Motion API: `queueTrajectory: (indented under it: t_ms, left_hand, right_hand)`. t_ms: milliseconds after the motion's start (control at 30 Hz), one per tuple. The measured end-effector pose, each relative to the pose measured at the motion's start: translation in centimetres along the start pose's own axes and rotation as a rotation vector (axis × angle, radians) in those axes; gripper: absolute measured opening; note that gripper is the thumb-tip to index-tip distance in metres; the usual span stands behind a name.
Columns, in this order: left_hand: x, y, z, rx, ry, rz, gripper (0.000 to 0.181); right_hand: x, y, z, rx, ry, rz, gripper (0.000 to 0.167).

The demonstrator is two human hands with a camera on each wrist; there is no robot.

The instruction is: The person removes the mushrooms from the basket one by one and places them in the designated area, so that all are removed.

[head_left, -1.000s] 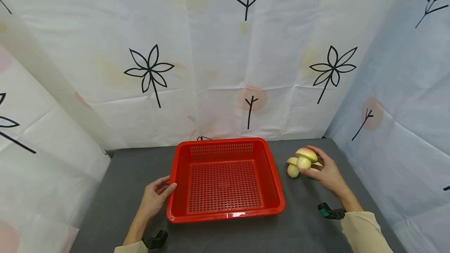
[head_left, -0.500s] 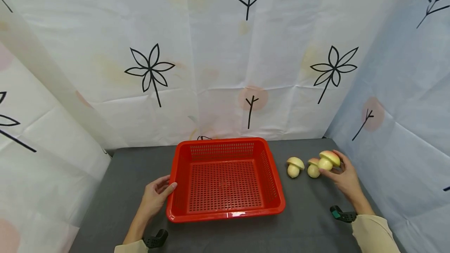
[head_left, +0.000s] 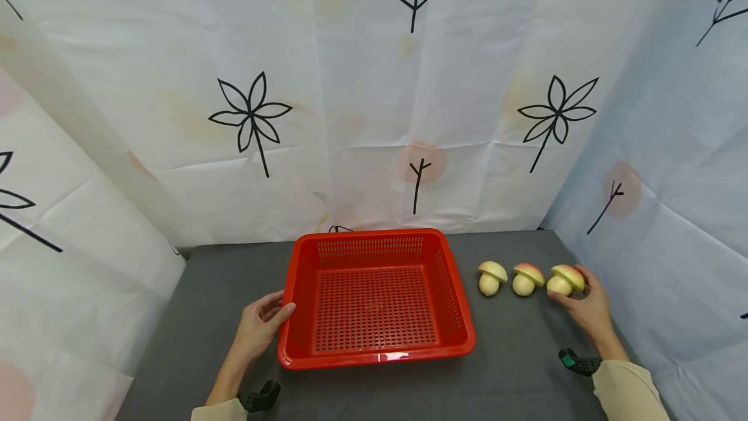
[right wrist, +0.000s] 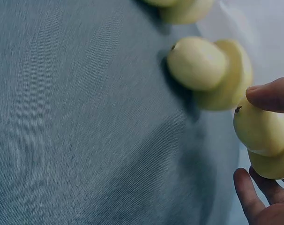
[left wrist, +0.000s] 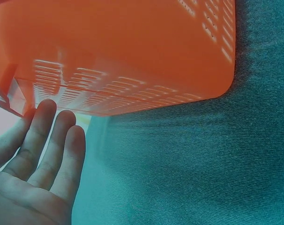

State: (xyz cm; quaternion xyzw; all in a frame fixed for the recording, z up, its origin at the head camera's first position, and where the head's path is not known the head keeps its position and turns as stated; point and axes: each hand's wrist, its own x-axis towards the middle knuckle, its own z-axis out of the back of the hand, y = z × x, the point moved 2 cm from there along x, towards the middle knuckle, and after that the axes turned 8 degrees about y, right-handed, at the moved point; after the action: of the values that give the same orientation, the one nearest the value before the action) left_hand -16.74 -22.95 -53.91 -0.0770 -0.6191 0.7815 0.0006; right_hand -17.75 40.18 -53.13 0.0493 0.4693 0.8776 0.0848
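A red plastic basket [head_left: 374, 304] with a perforated floor and walls stands on the table. At its left side my left hand [head_left: 260, 329] grips the rim, thumb on top. The left wrist view shows straight fingers [left wrist: 43, 117] below the rim beside the slotted wall. Three toy mushrooms with pale stems form a row right of the basket: a left mushroom [head_left: 491, 278], a middle mushroom [head_left: 527, 279] and a right mushroom [head_left: 565, 280]. My right hand [head_left: 591, 312] holds the right mushroom between thumb and fingers; from the right wrist view I cannot tell whether it touches the table.
Dark grey cloth covers the table [head_left: 234, 271]. Patterned white curtains [head_left: 350, 83] hang behind it and on both sides. The right-hand curtain [head_left: 672, 265] is close to my right hand. A thin black cable [head_left: 341, 229] shows behind the basket.
My right hand has carried its mushroom rightward and lower, from in front of the middle one to the right end of the row. The left hand and basket stay put.
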Motion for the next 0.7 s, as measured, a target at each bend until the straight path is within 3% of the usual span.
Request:
queueTrajectory:
  t_ms: [200, 367, 700]
  left_hand:
    - [0.0, 0.1, 0.0, -0.004, 0.001, -0.005, 0.054]
    - [0.0, 0.0, 0.0, -0.005, -0.003, -0.011, 0.053]
    - [0.1, 0.1, 0.0, -0.009, -0.007, -0.004, 0.052]
  right_hand:
    - [0.9, -1.3, 0.0, -0.068, 0.043, -0.064, 0.091]
    - [1.7, -2.0, -0.2, -0.065, 0.075, -0.103, 0.093]
    - [2.6, -2.8, -0.1, -0.100, 0.111, -0.131, 0.091]
